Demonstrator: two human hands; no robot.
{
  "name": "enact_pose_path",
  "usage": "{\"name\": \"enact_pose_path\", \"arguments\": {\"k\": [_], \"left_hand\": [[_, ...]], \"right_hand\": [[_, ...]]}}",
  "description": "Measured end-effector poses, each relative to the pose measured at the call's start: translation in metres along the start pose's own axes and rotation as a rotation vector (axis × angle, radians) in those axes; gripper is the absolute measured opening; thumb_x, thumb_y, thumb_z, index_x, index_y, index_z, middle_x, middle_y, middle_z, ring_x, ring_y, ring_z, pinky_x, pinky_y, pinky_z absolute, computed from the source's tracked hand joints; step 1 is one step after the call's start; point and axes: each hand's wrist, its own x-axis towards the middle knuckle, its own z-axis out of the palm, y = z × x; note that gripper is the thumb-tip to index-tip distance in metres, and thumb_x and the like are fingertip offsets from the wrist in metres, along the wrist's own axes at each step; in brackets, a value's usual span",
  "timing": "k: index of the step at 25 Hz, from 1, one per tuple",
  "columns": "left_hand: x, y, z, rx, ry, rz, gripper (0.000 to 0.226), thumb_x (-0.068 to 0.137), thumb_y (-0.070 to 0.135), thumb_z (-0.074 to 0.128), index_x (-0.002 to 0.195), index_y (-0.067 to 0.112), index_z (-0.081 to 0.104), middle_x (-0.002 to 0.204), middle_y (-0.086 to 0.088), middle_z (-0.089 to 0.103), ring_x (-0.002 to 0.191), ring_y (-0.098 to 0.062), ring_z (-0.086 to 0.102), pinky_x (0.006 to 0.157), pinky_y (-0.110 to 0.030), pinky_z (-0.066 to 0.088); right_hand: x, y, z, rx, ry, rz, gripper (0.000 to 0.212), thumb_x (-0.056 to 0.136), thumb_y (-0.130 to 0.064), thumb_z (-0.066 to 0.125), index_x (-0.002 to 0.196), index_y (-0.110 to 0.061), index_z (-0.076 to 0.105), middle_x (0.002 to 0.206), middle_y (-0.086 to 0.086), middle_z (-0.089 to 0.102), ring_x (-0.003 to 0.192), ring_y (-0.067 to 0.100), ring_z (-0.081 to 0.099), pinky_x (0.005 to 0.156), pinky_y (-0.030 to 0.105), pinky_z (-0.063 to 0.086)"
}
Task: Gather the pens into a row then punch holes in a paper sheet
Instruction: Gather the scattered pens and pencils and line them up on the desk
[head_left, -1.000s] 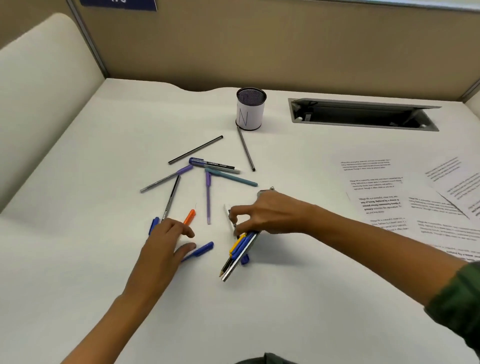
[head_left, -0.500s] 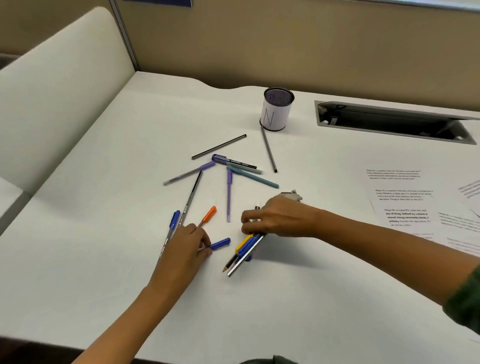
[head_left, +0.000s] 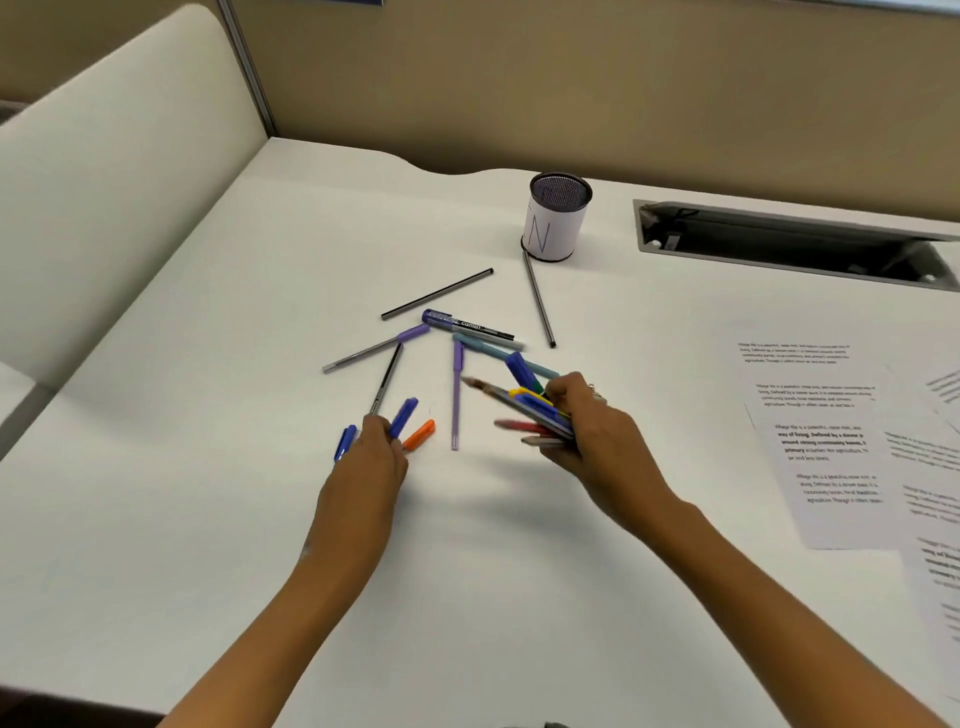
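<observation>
The white worktop (head_left: 260, 519) carries everything, with both forearms reaching in from the near edge. Right of the right grip (head_left: 597, 441), well apart, printed paper sheets (head_left: 826, 447) lie overlapping. Beyond that grip, near the far edge, stands a mesh pen cup (head_left: 556, 218) wrapped in white paper marked N, and right of it a recessed cable tray (head_left: 789, 244) is let into the surface.

The right grip is lifted off the worktop and closed around a blurred bundle of pens (head_left: 524, 410), blue, yellow and red among them, their ends fanning toward the left grip (head_left: 369, 457). The left grip rests low on the surface with its fingers curled over pens: a blue-capped pen (head_left: 404, 417) and an orange-capped pen (head_left: 420, 435) stick out beyond its fingertips, and another blue pen (head_left: 344, 442) shows at its left side. How firmly it pinches them is not clear.

Between the two grips lies a lilac pen (head_left: 456, 400), running away from the viewer. Just beyond the left grip a thin black pen (head_left: 387, 379) touches the fingertips, with a grey pen with purple cap (head_left: 374, 349) farther out. Beyond the right grip lie a teal pen (head_left: 488, 351), a purple marker (head_left: 467, 326), and two dark sticks, one (head_left: 436, 294) nearer the left, one (head_left: 538, 299) reaching toward the cup.
</observation>
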Motion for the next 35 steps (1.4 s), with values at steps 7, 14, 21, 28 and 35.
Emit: {"name": "enact_pose_path", "arguments": {"k": [7, 14, 21, 28, 35], "left_hand": [[0.012, -0.007, 0.008, 0.377, -0.020, -0.038, 0.018, 0.097, 0.016, 0.049, 0.111, 0.005, 0.049, 0.110, -0.010, 0.060, 0.088, -0.023, 0.058, 0.070, -0.028, 0.043], [0.002, 0.002, 0.002, 0.498, 0.025, 0.037, 0.017, 0.096, 0.007, 0.041, 0.108, 0.001, 0.050, 0.104, -0.017, 0.057, 0.085, -0.032, 0.061, 0.059, -0.032, 0.040], [0.009, -0.011, -0.013, 0.516, 0.126, -0.175, 0.019, 0.099, 0.023, 0.037, 0.106, 0.006, 0.040, 0.074, -0.008, 0.050, 0.074, -0.026, 0.044, 0.056, -0.031, 0.032], [0.008, -0.029, -0.015, 0.335, 0.102, -0.317, 0.042, 0.090, 0.030, 0.061, 0.109, -0.001, 0.039, 0.096, -0.022, 0.061, 0.069, -0.030, 0.048, 0.057, -0.033, 0.035], [0.008, -0.043, -0.017, 0.280, 0.085, -0.308, 0.028, 0.095, 0.021, 0.052, 0.106, -0.005, 0.049, 0.101, -0.024, 0.063, 0.075, -0.028, 0.048, 0.065, -0.034, 0.038]], "right_hand": [[-0.018, 0.000, 0.034, 0.483, 0.017, 0.388, 0.026, 0.091, -0.025, 0.057, 0.110, -0.032, 0.041, 0.084, 0.000, 0.054, 0.044, 0.008, 0.046, 0.038, 0.013, 0.039], [-0.021, -0.006, 0.046, 0.525, 0.008, 0.389, 0.028, 0.091, -0.025, 0.057, 0.102, -0.042, 0.037, 0.084, -0.010, 0.052, 0.044, 0.002, 0.047, 0.039, 0.012, 0.039], [-0.021, -0.013, 0.055, 0.491, -0.036, 0.381, 0.027, 0.092, -0.031, 0.056, 0.112, -0.033, 0.037, 0.089, -0.008, 0.053, 0.053, 0.009, 0.050, 0.040, 0.012, 0.041], [-0.027, -0.013, 0.056, 0.484, -0.022, 0.361, 0.029, 0.093, -0.032, 0.055, 0.115, -0.034, 0.037, 0.090, -0.009, 0.053, 0.053, 0.008, 0.050, 0.041, 0.013, 0.042], [-0.034, -0.010, 0.056, 0.514, 0.003, 0.356, 0.030, 0.092, -0.032, 0.056, 0.096, -0.054, 0.036, 0.082, -0.008, 0.056, 0.049, 0.007, 0.047, 0.040, 0.019, 0.046]]}}
